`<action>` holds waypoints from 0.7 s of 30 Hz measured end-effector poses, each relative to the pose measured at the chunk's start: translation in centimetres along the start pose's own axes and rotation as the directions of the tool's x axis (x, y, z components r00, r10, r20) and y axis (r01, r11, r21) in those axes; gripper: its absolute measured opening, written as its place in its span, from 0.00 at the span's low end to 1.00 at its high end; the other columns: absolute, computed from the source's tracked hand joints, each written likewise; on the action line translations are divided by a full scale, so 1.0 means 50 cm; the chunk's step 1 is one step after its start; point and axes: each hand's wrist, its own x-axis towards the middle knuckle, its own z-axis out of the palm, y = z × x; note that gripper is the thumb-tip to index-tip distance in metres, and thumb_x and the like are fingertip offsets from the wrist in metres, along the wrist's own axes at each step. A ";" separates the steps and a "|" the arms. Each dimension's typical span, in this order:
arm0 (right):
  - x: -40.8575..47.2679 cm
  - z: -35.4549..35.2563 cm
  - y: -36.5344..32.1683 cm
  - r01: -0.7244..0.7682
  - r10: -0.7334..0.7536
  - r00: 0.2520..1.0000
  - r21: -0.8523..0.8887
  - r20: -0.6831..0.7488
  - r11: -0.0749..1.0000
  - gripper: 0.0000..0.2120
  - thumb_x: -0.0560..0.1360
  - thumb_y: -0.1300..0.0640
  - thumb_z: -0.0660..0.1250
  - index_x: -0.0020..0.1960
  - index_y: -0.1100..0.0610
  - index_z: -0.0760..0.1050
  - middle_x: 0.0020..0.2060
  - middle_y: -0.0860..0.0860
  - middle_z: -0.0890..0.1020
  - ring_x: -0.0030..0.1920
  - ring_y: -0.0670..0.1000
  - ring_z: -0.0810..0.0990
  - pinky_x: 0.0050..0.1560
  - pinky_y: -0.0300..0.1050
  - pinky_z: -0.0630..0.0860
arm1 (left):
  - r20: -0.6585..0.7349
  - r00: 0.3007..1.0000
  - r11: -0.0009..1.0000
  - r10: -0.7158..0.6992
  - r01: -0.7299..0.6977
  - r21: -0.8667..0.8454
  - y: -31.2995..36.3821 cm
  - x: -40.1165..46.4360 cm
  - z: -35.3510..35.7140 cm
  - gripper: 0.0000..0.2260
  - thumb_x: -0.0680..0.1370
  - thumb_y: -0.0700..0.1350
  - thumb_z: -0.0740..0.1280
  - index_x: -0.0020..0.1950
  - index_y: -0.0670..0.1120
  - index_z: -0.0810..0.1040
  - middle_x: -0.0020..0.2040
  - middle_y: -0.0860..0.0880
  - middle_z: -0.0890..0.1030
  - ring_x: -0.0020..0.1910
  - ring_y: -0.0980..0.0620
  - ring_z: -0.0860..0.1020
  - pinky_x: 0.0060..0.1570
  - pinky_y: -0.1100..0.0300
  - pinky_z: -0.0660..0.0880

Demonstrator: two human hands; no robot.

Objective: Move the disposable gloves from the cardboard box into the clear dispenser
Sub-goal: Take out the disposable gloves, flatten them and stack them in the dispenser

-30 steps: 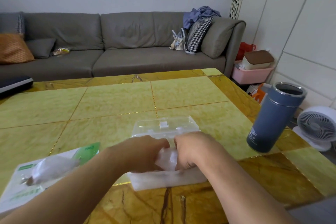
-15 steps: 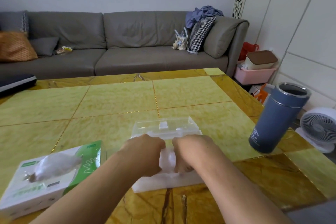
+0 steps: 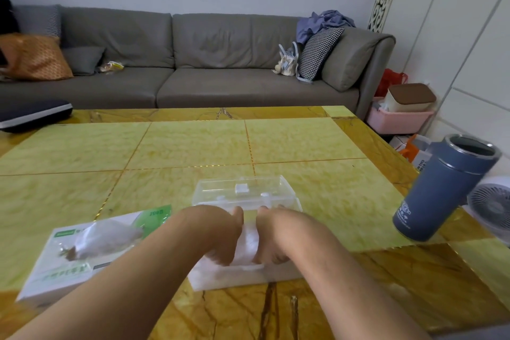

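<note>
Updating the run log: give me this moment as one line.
stage: loading | both hands: left and right pressing glove stack into clear dispenser | cardboard box: left of it, gloves protruding

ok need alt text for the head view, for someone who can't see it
Two hands, left hand and right hand, press a white wad of disposable gloves into a clear dispenser on a yellow marble table. A cardboard box lies to the left, a blue tumbler to the right.
</note>
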 end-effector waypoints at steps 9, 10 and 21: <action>-0.010 0.004 -0.009 -0.029 0.031 0.997 0.033 -0.076 0.999 0.15 0.75 0.55 0.75 0.57 0.57 0.74 0.47 0.54 0.76 0.41 0.54 0.80 0.35 0.47 0.74 | -0.278 0.953 0.987 0.121 -0.144 -0.065 -0.043 0.002 0.039 0.26 0.79 0.44 0.71 0.74 0.51 0.66 0.47 0.52 0.73 0.45 0.50 0.75 0.34 0.60 0.68; -0.013 0.005 -0.007 -0.016 0.021 0.994 0.045 -0.105 0.999 0.09 0.75 0.57 0.75 0.48 0.57 0.75 0.42 0.53 0.76 0.36 0.52 0.77 0.32 0.45 0.71 | -0.295 0.945 0.984 0.142 -0.166 -0.059 -0.052 0.000 0.041 0.25 0.79 0.47 0.71 0.74 0.53 0.67 0.48 0.53 0.74 0.46 0.50 0.76 0.36 0.59 0.70; -0.106 -0.013 0.013 0.064 0.004 0.920 0.160 -0.392 0.985 0.27 0.73 0.69 0.63 0.68 0.52 0.78 0.58 0.51 0.81 0.52 0.55 0.84 0.53 0.52 0.84 | -0.688 0.718 0.650 -0.103 -0.476 -0.593 -0.183 -0.103 0.078 0.25 0.79 0.28 0.60 0.55 0.58 0.83 0.46 0.63 0.85 0.49 0.63 0.83 0.54 0.59 0.81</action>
